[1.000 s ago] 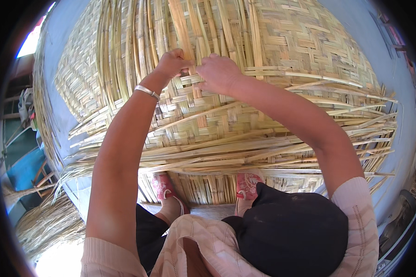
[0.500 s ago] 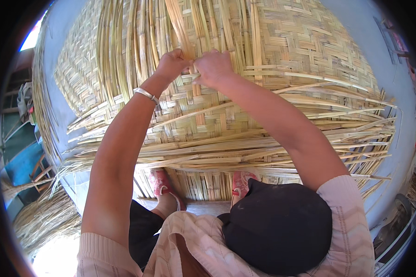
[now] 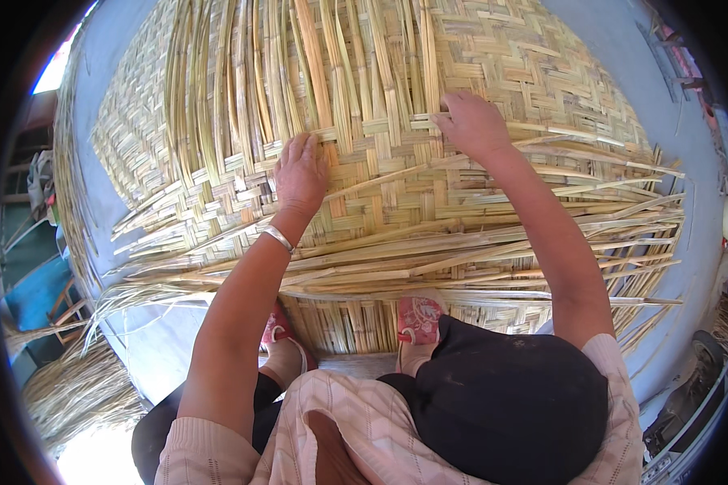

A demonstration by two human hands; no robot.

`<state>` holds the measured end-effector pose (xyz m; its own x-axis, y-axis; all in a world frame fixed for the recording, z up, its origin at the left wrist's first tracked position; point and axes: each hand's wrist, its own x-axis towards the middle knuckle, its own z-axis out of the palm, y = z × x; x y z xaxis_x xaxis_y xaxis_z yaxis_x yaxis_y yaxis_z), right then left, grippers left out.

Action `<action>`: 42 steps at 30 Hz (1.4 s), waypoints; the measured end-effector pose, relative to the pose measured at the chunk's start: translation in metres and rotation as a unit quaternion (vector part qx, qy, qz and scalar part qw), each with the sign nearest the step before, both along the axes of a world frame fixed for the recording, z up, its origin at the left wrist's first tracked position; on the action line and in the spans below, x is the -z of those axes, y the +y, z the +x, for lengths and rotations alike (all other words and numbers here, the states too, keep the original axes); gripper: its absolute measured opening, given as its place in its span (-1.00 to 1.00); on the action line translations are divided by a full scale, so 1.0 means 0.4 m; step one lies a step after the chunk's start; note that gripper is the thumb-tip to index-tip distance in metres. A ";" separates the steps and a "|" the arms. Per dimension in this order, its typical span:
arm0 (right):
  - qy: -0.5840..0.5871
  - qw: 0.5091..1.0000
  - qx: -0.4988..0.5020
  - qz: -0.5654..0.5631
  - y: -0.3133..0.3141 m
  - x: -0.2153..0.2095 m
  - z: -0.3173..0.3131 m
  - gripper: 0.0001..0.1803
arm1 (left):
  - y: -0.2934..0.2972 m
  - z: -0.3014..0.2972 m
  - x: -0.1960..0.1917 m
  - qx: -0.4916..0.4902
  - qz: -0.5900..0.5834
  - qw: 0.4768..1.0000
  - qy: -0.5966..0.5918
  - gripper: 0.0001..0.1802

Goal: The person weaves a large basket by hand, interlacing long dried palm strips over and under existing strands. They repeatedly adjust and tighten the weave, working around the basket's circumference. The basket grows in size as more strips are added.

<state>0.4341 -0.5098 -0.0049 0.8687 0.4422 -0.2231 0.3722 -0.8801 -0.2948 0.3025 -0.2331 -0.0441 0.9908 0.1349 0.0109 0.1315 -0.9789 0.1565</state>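
A large mat [image 3: 534, 56] of woven pale reed strips lies in front of me. Loose lengthwise reed strips [image 3: 243, 73] lie over its upper middle and run away from me. My left hand [image 3: 302, 174], with a silver bangle on the wrist, rests on the weave, fingers stretched forward at the edge of a crosswise strip. To its right, my right hand [image 3: 473, 125] has its fingers bent and thumb close at a reed strip [image 3: 430, 73] beside the crosswise strip's right part. Its fingertips partly hide the strip there.
Loose crosswise reed strips [image 3: 380, 263] spread between my hands and feet, ends jutting right. My red patterned shoes [image 3: 421, 315] stand on the near part of the mat. Bundled reeds [image 3: 81, 388] lie at lower left. A wheeled metal thing [image 3: 704, 356] stands at right.
My hands were together at the middle of the weave. They have moved apart: the left came nearer to me, the right went to the right. The lifted orange-tinted strip now lies down.
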 end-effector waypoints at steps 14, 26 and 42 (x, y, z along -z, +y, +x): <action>0.067 0.991 -0.096 -0.063 0.030 -0.021 0.055 -0.62 | 0.025 0.045 -0.054 0.065 -0.034 0.996 0.058 -0.61; 0.107 0.990 -0.085 -0.036 0.026 -0.005 0.061 -0.66 | 0.007 0.028 -0.036 0.091 -0.052 0.994 0.026 -0.44; 0.105 0.990 -0.063 -0.068 0.043 0.006 0.032 -0.69 | -0.073 0.024 -0.027 0.075 0.077 0.986 0.125 -0.29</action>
<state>0.4467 -0.4925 -0.0074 0.7371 0.4968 -0.4580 0.4241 -0.8678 -0.2588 0.3123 -0.2621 -0.0335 0.9738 0.0017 -0.2274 -0.0019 -0.9999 -0.0153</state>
